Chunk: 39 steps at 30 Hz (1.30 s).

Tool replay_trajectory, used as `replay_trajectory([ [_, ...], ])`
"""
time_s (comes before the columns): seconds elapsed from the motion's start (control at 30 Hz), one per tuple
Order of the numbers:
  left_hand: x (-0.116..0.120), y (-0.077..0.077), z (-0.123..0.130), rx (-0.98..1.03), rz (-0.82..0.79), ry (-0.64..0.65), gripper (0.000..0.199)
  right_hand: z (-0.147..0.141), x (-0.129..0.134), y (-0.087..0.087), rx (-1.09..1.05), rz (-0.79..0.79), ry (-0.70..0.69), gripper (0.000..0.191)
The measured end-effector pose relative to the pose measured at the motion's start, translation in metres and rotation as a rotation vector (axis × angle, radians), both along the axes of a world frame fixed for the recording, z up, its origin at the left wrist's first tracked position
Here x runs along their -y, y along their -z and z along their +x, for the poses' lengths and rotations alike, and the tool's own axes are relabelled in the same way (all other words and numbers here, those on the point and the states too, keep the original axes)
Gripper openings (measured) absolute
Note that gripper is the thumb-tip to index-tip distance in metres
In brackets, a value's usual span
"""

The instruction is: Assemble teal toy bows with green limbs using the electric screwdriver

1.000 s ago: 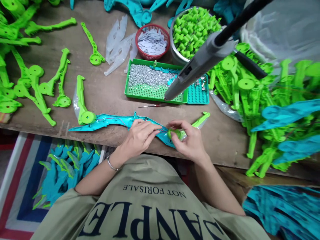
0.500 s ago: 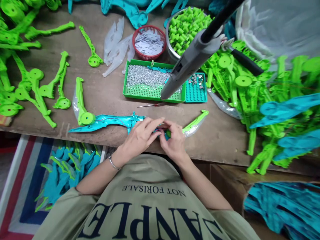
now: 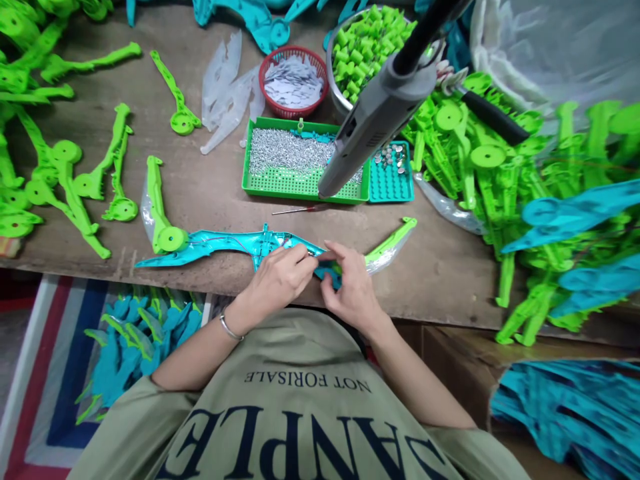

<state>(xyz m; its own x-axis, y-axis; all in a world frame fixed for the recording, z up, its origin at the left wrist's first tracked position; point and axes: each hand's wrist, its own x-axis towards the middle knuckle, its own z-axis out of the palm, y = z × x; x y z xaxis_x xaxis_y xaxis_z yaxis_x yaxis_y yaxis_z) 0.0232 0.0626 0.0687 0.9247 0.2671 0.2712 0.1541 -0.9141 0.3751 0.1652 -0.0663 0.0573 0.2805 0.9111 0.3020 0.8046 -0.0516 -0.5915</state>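
Observation:
A long blue plastic bow-shaped shell (image 3: 220,243) lies across the table in front of me, its hollow inside facing up. A thin dark wire runs along its left part. Green arms with clear film stand off both ends, the left arm (image 3: 159,207) and the right arm (image 3: 393,241). My left hand (image 3: 277,283) rests over the shell right of its middle, fingers bent into a pinch; what they hold is hidden. Thumb and fingers of my right hand (image 3: 353,283) grip the shell near its right end, around a blue stretch.
Beyond the shell are a green tray (image 3: 305,195) of screws, a teal tray (image 3: 393,190) with small metal discs, a red basket (image 3: 265,93) and a screwdriver (image 3: 295,210). A grey electric screwdriver (image 3: 365,127) hangs above. Green arms (image 3: 487,157) pile up right; others lie left.
My left hand has drawn slightly back and left from my right hand, its fingers now bent in. More of the shell's middle shows. The right hand's thumb and fingers are farther apart.

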Motion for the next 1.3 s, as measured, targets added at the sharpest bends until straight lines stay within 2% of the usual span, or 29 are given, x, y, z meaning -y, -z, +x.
replay_trajectory([
  [0.23,-0.002,-0.003,0.004,-0.065,0.016,0.002,0.023,0.005,0.006,-0.016,-0.037,0.03,0.088,0.056],
  [0.33,-0.003,-0.006,0.006,-0.054,-0.002,0.014,0.023,-0.002,0.003,-0.012,-0.023,0.026,0.093,0.049],
  [0.57,-0.005,-0.011,0.004,-0.051,-0.211,-0.03,0.017,-0.017,-0.002,0.007,0.004,0.103,0.215,0.033],
  [0.83,-0.018,-0.013,-0.001,-0.036,-0.127,0.116,0.027,-0.017,0.001,0.009,-0.02,0.099,0.233,0.022],
  [1.07,-0.019,-0.013,0.018,-0.208,-0.008,0.116,0.028,-0.018,0.005,0.011,-0.045,0.076,0.215,0.03],
  [1.3,-0.021,-0.018,0.031,-0.338,-0.073,0.102,0.024,-0.009,0.009,0.005,-0.047,0.13,0.214,0.036],
])
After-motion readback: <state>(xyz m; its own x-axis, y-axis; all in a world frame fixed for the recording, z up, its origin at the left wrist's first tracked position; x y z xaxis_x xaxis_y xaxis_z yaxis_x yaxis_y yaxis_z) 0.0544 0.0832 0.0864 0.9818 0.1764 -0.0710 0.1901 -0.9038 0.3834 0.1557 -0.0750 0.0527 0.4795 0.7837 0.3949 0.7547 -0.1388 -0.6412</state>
